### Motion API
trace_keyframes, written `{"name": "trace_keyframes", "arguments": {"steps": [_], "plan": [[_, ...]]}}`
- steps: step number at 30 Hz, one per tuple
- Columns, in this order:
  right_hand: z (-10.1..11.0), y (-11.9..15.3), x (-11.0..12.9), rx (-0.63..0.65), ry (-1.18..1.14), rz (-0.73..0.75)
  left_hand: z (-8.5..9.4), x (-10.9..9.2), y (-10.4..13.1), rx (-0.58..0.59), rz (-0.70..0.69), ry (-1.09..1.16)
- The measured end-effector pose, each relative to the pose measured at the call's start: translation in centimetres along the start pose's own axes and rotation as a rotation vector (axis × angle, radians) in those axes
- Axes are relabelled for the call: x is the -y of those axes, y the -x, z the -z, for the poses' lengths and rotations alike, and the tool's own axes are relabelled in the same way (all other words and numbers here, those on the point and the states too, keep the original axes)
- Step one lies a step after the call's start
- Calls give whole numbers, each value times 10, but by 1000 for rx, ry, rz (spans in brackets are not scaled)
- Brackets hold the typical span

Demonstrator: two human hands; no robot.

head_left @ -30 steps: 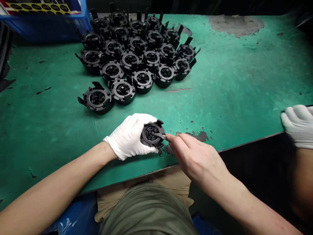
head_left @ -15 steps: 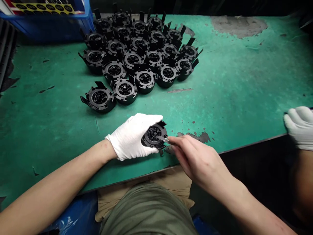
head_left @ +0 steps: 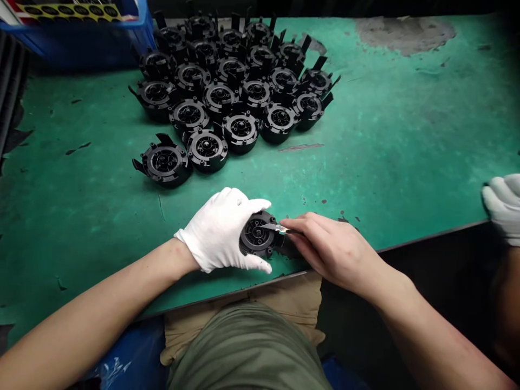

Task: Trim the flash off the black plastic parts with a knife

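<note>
My left hand (head_left: pixel 222 232), in a white glove, is curved around a black round plastic part (head_left: pixel 255 242) near the front edge of the table. Its thumb and fingers reach past two sides of the part, whose ribbed, ringed face is turned up. In my bare right hand (head_left: pixel 327 244) is a utility knife (head_left: pixel 276 228), pinched between thumb and fingers. The pointed blade lies over the face of the part, close to its centre; whether it touches cannot be made out. Most of the knife's handle is hidden by my fingers.
Several similar black parts (head_left: pixel 207 146) with upright tabs are grouped on the green table (head_left: pixel 385 135). A blue bin (head_left: pixel 87 46) with printed sheets stands at the back left. At the right edge is another person's gloved hand (head_left: pixel 504 206).
The part has turned in my left hand and shifted slightly down; its thumb and fingers have spread wider. My right hand and the knife blade have moved slightly right.
</note>
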State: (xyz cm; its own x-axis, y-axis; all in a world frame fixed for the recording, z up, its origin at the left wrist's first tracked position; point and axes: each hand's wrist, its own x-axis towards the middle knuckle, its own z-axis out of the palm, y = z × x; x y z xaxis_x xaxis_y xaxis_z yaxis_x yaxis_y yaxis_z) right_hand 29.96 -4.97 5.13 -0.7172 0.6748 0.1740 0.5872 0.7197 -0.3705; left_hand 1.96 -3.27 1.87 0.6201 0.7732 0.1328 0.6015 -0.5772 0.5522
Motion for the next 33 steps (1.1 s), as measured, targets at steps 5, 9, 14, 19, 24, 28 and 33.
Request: {"name": "trace_keyframes", "arguments": {"steps": [5, 9, 14, 19, 24, 28, 33], "plan": [[6, -3, -1, 62, 124, 35, -2, 3, 1, -79, -8, 93], [8, -4, -5, 62, 111, 57, -4, 6, 2, -68, -67, 125], [9, -5, -8, 91, 139, 86, -5, 7, 1, -36, -48, 140], [12, -7, -6, 108, 200, 102, -4, 7, 1, -35, -60, 122], [13, -7, -4, 100, 228, 118, -5, 8, 1, -43, -69, 110], [14, -8, -3, 87, 231, 142, -6, 8, 1, -56, -86, 110], [18, -10, -3, 96, 220, 164, -5, 7, 0, -49, -81, 115]]}}
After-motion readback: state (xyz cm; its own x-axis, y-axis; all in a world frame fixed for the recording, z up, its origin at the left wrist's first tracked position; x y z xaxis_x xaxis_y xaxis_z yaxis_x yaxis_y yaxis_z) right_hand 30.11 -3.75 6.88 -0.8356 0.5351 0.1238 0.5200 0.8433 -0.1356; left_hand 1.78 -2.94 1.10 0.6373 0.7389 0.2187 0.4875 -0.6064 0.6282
